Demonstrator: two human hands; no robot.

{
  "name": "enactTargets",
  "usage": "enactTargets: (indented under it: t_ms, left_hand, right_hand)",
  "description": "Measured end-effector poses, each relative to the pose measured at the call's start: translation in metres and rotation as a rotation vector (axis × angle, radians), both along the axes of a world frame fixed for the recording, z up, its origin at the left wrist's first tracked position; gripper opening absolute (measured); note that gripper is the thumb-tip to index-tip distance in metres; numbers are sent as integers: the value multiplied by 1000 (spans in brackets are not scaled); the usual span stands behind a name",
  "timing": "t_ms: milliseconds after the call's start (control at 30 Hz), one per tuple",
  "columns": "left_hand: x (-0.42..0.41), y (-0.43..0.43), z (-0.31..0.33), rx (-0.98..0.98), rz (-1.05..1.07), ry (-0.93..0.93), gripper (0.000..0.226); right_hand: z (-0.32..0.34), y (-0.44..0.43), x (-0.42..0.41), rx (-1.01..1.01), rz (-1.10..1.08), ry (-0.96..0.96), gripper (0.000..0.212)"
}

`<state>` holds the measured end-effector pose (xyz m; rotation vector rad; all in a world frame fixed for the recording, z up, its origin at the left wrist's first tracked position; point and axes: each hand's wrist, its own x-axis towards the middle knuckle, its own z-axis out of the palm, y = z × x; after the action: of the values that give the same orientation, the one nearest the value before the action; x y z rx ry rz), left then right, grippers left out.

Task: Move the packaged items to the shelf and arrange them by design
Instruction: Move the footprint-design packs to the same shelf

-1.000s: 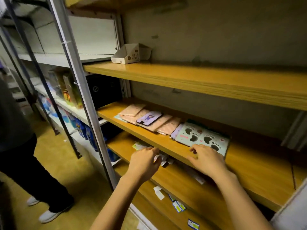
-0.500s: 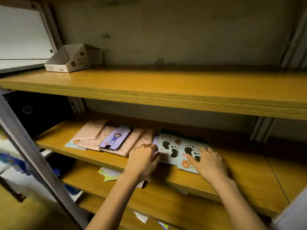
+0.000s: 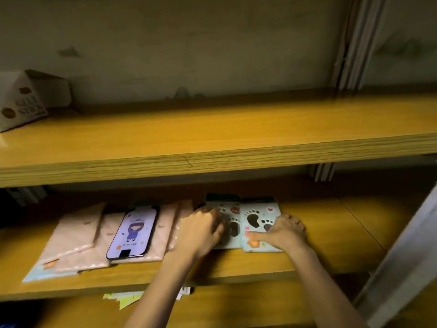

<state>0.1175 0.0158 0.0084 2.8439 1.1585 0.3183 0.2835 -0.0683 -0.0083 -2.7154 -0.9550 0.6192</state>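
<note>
We're looking at the upper shelf (image 3: 212, 138), a broad wooden board across the view, with a white cardboard box (image 3: 21, 100) at its far left. Below runs the middle shelf (image 3: 331, 233), and that's where the packaged items lie flat. On the left we have the pink packages (image 3: 75, 230), overlapping one another, and on top of them the purple package (image 3: 132, 230) with a cartoon figure. Just to their right, side by side and touching, lie the left paw-print package (image 3: 233, 227) and the right paw-print package (image 3: 257, 216), both pale blue. Now the hands: the left hand (image 3: 201, 229) sits at the left paw-print package's left edge, fingers curled down, and we cannot tell whether its grip holds the package or merely rests there. The right hand (image 3: 283, 230) has its grip on the right paw-print package, thumb flat across the lower front, fingers curled at the right edge. Paper slips (image 3: 127, 299) peek out on the shelf below.
</note>
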Motion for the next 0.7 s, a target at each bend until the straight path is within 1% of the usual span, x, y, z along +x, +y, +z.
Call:
enactTargets:
  t_ms: [67, 133, 233, 267, 500, 600, 667, 700]
  left_hand:
    - [-2, 2, -2, -7, -31, 0, 32]
    - [-2, 6, -5, -17, -56, 0, 32]
    - [-1, 9, -6, -21, -105, 4, 31]
    - [0, 9, -6, -22, -128, -3, 31]
    - [15, -6, -6, -41, -265, -25, 34]
    - [31, -21, -10, -56, -347, -46, 32]
    - [41, -34, -12, -65, -399, -63, 30]
    - [48, -42, -14, -71, -425, -65, 30]
  right_hand:
    - [-1, -1, 1, 56, -43, 81, 123]
    - [3, -5, 0, 163, -110, 162, 104]
    - [5, -12, 2, 329, -199, 231, 70]
    - [5, -17, 2, 385, -225, 253, 62]
    - [5, -72, -4, 632, -437, 376, 38]
    - [10, -103, -7, 699, -514, 436, 38]
    - [10, -127, -8, 754, -546, 523, 37]
    - [10, -140, -9, 785, -545, 569, 34]
